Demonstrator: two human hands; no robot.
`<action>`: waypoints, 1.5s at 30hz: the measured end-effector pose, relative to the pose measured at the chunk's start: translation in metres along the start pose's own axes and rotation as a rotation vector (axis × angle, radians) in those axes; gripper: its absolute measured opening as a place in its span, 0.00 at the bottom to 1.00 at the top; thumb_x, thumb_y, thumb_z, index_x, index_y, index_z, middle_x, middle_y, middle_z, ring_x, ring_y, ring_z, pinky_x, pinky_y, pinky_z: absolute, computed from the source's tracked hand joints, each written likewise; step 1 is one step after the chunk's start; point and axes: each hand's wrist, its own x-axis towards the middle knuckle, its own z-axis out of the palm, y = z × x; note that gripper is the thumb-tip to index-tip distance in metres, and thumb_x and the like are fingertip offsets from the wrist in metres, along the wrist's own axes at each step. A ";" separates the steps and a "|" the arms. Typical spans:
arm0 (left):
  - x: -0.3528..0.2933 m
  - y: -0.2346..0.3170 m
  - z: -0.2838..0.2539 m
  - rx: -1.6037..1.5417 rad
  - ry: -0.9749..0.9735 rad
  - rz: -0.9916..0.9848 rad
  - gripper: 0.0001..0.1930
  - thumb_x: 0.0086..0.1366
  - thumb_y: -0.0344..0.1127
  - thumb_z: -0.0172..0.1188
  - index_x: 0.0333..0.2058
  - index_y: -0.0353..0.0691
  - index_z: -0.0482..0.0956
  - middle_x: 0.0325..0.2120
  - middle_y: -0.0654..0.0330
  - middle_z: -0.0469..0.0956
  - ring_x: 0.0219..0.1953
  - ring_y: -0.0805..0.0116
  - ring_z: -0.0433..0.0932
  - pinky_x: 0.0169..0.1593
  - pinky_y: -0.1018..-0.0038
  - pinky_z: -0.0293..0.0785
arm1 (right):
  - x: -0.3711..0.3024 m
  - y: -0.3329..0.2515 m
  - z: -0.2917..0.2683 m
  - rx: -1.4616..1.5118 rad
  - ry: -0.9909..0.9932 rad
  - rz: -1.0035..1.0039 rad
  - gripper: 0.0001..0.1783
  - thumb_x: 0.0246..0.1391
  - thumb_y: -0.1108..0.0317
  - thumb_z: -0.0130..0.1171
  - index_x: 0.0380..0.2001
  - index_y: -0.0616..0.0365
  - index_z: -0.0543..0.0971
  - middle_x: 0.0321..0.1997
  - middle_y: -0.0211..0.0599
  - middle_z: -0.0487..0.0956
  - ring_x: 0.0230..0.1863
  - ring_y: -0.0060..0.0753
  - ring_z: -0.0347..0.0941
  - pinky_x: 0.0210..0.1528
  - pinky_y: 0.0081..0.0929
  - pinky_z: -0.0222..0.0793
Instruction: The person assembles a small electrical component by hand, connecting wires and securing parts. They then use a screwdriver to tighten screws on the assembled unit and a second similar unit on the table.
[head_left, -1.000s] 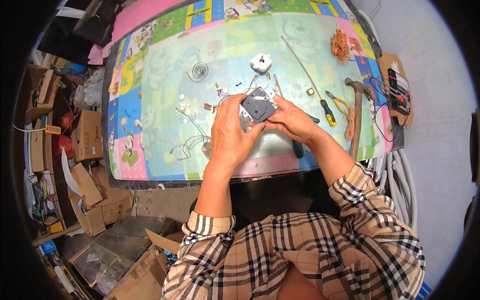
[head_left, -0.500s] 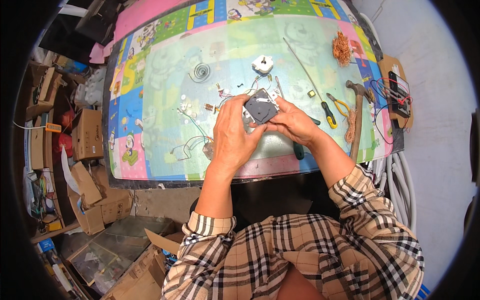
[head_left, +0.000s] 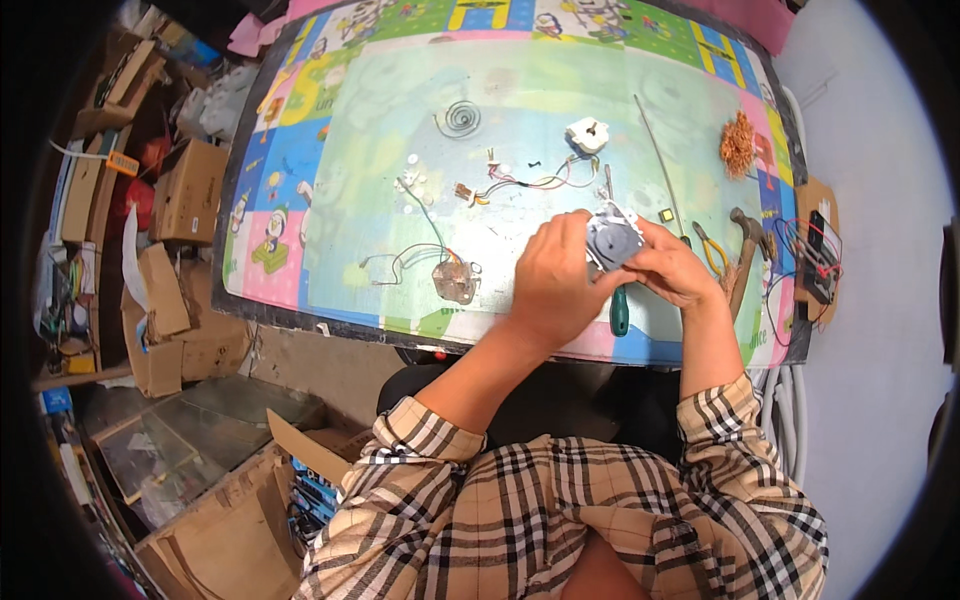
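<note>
A small grey plastic mechanism housing with white edge parts (head_left: 612,240) is held above the table between my two hands. My left hand (head_left: 555,275) closes on its left side, thumb along the near edge. My right hand (head_left: 678,265) pinches its right side with fingers and thumb. Beneath them, a green-handled screwdriver (head_left: 620,312) lies partly covered by the hands. Beyond the housing sits a white plastic part (head_left: 587,134) beside coloured wires (head_left: 535,183). To the left rests a worn metal plate (head_left: 455,281) with wires attached.
A flat spiral spring (head_left: 461,119) and small white pieces (head_left: 412,184) lie farther left. On the right are a long screwdriver shaft (head_left: 660,165), pliers (head_left: 711,250), a hammer (head_left: 744,255), a copper wire bundle (head_left: 737,146) and a multimeter (head_left: 822,260). Cardboard boxes (head_left: 190,190) stand left of the table.
The view has shifted, so the table's things sit farther right. My hands have moved slightly right and nearer, and the housing is tilted differently. The metal plate now shows uncovered.
</note>
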 end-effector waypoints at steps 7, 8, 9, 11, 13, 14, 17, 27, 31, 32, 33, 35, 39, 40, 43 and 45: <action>-0.003 0.005 -0.001 0.003 0.037 0.007 0.33 0.39 0.35 0.75 0.44 0.29 0.69 0.37 0.47 0.73 0.40 0.49 0.74 0.42 0.64 0.71 | -0.007 0.003 0.004 0.048 0.053 -0.005 0.31 0.52 0.81 0.48 0.61 0.64 0.58 0.48 0.45 0.75 0.43 0.34 0.78 0.48 0.27 0.75; -0.005 0.005 -0.002 0.010 0.036 -0.001 0.33 0.39 0.35 0.75 0.44 0.29 0.69 0.37 0.47 0.73 0.40 0.49 0.74 0.42 0.64 0.71 | -0.007 0.003 0.008 0.044 0.050 0.001 0.31 0.52 0.81 0.48 0.61 0.64 0.57 0.48 0.46 0.75 0.42 0.34 0.78 0.47 0.27 0.75; -0.004 0.005 -0.002 0.017 0.035 -0.006 0.33 0.39 0.34 0.75 0.44 0.29 0.69 0.37 0.47 0.73 0.40 0.49 0.74 0.42 0.64 0.72 | -0.005 0.001 0.011 0.039 0.047 0.003 0.31 0.52 0.81 0.48 0.61 0.64 0.57 0.48 0.47 0.75 0.42 0.35 0.78 0.47 0.27 0.75; -0.003 0.001 -0.001 0.024 0.050 -0.012 0.33 0.39 0.34 0.75 0.44 0.30 0.69 0.37 0.47 0.73 0.40 0.49 0.74 0.42 0.63 0.72 | 0.000 -0.001 0.018 0.057 0.048 -0.003 0.32 0.52 0.81 0.48 0.62 0.64 0.56 0.46 0.45 0.76 0.38 0.32 0.78 0.45 0.24 0.75; -0.002 -0.001 0.000 0.010 0.066 -0.009 0.33 0.39 0.34 0.75 0.44 0.30 0.69 0.37 0.46 0.73 0.39 0.49 0.75 0.41 0.63 0.72 | 0.000 0.004 0.015 0.059 0.073 -0.003 0.34 0.52 0.80 0.48 0.63 0.65 0.54 0.44 0.43 0.76 0.35 0.29 0.77 0.42 0.22 0.74; -0.002 -0.002 0.000 -0.005 0.082 -0.027 0.31 0.38 0.33 0.74 0.43 0.34 0.68 0.35 0.49 0.72 0.38 0.50 0.73 0.39 0.63 0.71 | 0.005 0.016 0.004 0.053 0.090 0.002 0.34 0.52 0.80 0.48 0.64 0.65 0.53 0.43 0.42 0.76 0.34 0.27 0.77 0.41 0.21 0.73; -0.001 -0.003 -0.002 0.013 0.085 -0.065 0.32 0.38 0.33 0.74 0.43 0.33 0.68 0.35 0.49 0.72 0.38 0.49 0.73 0.38 0.62 0.71 | 0.011 0.019 0.008 0.053 0.162 0.000 0.36 0.52 0.79 0.49 0.64 0.67 0.50 0.44 0.39 0.74 0.36 0.23 0.75 0.40 0.19 0.73; 0.010 -0.013 -0.005 0.141 0.064 -0.097 0.29 0.42 0.30 0.72 0.44 0.33 0.68 0.37 0.48 0.73 0.40 0.49 0.75 0.41 0.64 0.72 | 0.025 0.035 0.028 0.111 0.156 -0.201 0.21 0.56 0.74 0.47 0.54 0.63 0.64 0.46 0.39 0.74 0.43 0.25 0.73 0.47 0.25 0.71; 0.012 -0.012 -0.005 0.134 0.050 -0.100 0.30 0.42 0.30 0.72 0.44 0.34 0.67 0.38 0.47 0.71 0.40 0.48 0.73 0.42 0.62 0.71 | 0.024 0.031 0.029 0.041 0.189 -0.260 0.17 0.58 0.73 0.46 0.51 0.63 0.68 0.44 0.35 0.76 0.41 0.23 0.72 0.46 0.24 0.69; 0.013 -0.012 -0.004 0.136 0.048 -0.109 0.30 0.42 0.30 0.72 0.44 0.34 0.67 0.38 0.47 0.71 0.40 0.48 0.73 0.42 0.62 0.71 | 0.025 0.032 0.028 0.035 0.198 -0.269 0.17 0.58 0.73 0.46 0.51 0.63 0.69 0.43 0.35 0.76 0.41 0.22 0.72 0.46 0.24 0.69; 0.013 -0.012 -0.004 0.136 0.048 -0.121 0.30 0.41 0.30 0.73 0.44 0.34 0.67 0.38 0.47 0.71 0.41 0.48 0.73 0.42 0.62 0.71 | 0.026 0.033 0.028 0.027 0.205 -0.273 0.17 0.58 0.74 0.46 0.51 0.63 0.69 0.43 0.35 0.77 0.40 0.22 0.72 0.45 0.23 0.69; 0.014 -0.011 -0.003 0.147 0.041 -0.130 0.30 0.42 0.31 0.73 0.44 0.33 0.67 0.39 0.49 0.72 0.41 0.51 0.74 0.44 0.64 0.72 | 0.025 0.033 0.028 -0.003 0.220 -0.297 0.17 0.58 0.74 0.47 0.51 0.64 0.69 0.41 0.34 0.77 0.39 0.21 0.71 0.43 0.23 0.68; 0.014 -0.011 -0.001 0.113 0.058 -0.121 0.29 0.43 0.31 0.72 0.43 0.33 0.67 0.38 0.47 0.70 0.41 0.48 0.73 0.43 0.61 0.70 | 0.028 0.037 0.026 -0.044 0.252 -0.311 0.15 0.57 0.74 0.48 0.47 0.65 0.70 0.38 0.34 0.77 0.37 0.21 0.71 0.40 0.23 0.68; 0.013 -0.011 -0.001 0.131 0.068 -0.128 0.29 0.43 0.31 0.72 0.44 0.33 0.67 0.38 0.48 0.71 0.41 0.50 0.73 0.44 0.63 0.71 | 0.028 0.037 0.024 -0.087 0.261 -0.291 0.13 0.57 0.73 0.48 0.46 0.64 0.71 0.37 0.34 0.77 0.36 0.21 0.71 0.40 0.23 0.68; 0.013 -0.014 -0.002 0.170 0.110 -0.136 0.29 0.44 0.33 0.72 0.44 0.32 0.69 0.38 0.49 0.74 0.41 0.55 0.75 0.45 0.66 0.72 | 0.027 0.036 0.022 -0.172 0.296 -0.243 0.10 0.57 0.72 0.49 0.42 0.64 0.72 0.35 0.34 0.77 0.35 0.23 0.73 0.39 0.23 0.68; 0.016 -0.019 -0.008 0.171 0.154 -0.127 0.29 0.44 0.33 0.72 0.44 0.31 0.69 0.38 0.49 0.75 0.40 0.57 0.76 0.45 0.67 0.71 | 0.026 0.033 0.024 -0.166 0.331 -0.226 0.09 0.58 0.71 0.49 0.40 0.63 0.73 0.34 0.35 0.77 0.34 0.23 0.74 0.39 0.23 0.68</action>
